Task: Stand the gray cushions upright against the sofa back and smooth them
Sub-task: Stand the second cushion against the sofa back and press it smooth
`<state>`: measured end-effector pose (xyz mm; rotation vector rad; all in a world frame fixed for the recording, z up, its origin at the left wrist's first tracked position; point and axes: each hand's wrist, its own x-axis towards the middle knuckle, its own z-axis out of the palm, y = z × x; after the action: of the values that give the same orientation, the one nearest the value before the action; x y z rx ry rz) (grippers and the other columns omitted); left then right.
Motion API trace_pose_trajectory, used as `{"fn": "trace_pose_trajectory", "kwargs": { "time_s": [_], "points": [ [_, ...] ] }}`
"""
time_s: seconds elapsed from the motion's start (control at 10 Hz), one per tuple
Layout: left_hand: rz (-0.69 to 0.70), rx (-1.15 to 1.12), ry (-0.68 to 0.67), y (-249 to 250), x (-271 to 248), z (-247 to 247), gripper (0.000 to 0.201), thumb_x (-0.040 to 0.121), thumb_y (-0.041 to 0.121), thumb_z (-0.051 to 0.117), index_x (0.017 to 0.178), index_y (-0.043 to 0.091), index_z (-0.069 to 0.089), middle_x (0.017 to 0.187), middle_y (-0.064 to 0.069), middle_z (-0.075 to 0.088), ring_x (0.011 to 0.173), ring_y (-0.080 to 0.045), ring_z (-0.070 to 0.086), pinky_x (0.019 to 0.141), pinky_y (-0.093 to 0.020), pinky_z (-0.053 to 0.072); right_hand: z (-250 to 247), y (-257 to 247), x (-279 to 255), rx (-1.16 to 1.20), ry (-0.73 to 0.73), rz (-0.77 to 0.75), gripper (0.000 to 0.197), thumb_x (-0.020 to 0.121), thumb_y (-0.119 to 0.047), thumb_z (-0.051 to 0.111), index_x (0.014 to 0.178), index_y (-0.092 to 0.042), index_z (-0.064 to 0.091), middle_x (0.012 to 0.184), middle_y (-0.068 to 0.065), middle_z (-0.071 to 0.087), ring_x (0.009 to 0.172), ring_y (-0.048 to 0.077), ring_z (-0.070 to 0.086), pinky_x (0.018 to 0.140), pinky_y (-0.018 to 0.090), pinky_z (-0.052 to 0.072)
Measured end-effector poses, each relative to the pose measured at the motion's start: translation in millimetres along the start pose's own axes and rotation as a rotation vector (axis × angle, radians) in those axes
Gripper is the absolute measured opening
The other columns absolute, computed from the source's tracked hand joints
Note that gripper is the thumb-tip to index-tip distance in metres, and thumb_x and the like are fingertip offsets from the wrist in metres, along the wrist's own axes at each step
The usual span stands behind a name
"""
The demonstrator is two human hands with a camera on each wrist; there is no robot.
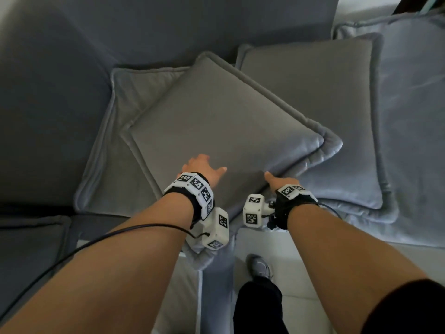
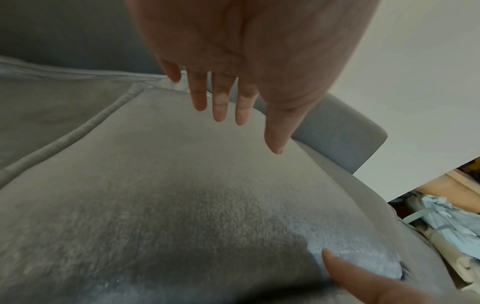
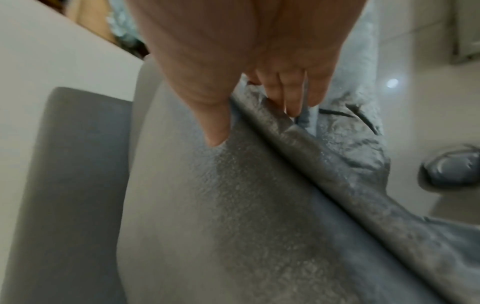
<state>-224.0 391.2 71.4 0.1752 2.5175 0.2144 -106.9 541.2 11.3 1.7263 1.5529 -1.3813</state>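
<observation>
Three gray cushions lie flat on the sofa seat in the head view. The top cushion (image 1: 216,126) lies askew across the left cushion (image 1: 108,160) and the right cushion (image 1: 325,92). The sofa back (image 1: 168,27) rises behind them. My left hand (image 1: 203,166) is spread over the top cushion's near part (image 2: 182,185) with its fingers (image 2: 221,102) straight; whether they touch the fabric I cannot tell. My right hand (image 1: 281,183) grips that cushion's near right edge (image 3: 311,156), thumb (image 3: 215,127) on top and fingers tucked under the piped flange.
A paler gray throw or cushion (image 1: 414,116) covers the seat's right end. A sofa seat pad (image 1: 31,249) is at the lower left. White floor tiles (image 1: 301,273) and my shoe (image 1: 258,265) are below the seat's front edge. A cable (image 1: 96,239) trails from my left wrist.
</observation>
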Motion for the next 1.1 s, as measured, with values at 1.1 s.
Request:
{"fn": "trace_pose_trajectory", "kwargs": {
  "time_s": [1.1],
  "points": [
    [-0.074,-0.068,-0.073,-82,8,1,0.067,0.085,0.051,0.060,0.142,0.023,0.039,0.145,-0.006,0.046,0.131,-0.029,0.047,0.105,-0.037,0.041,45,0,-34,-0.957,-0.021,-0.450,0.043,0.077,-0.052,0.067,0.101,-0.017,0.066,0.107,0.003,0.067,0.104,0.024,0.063,0.079,0.031,0.046]
  ]
}}
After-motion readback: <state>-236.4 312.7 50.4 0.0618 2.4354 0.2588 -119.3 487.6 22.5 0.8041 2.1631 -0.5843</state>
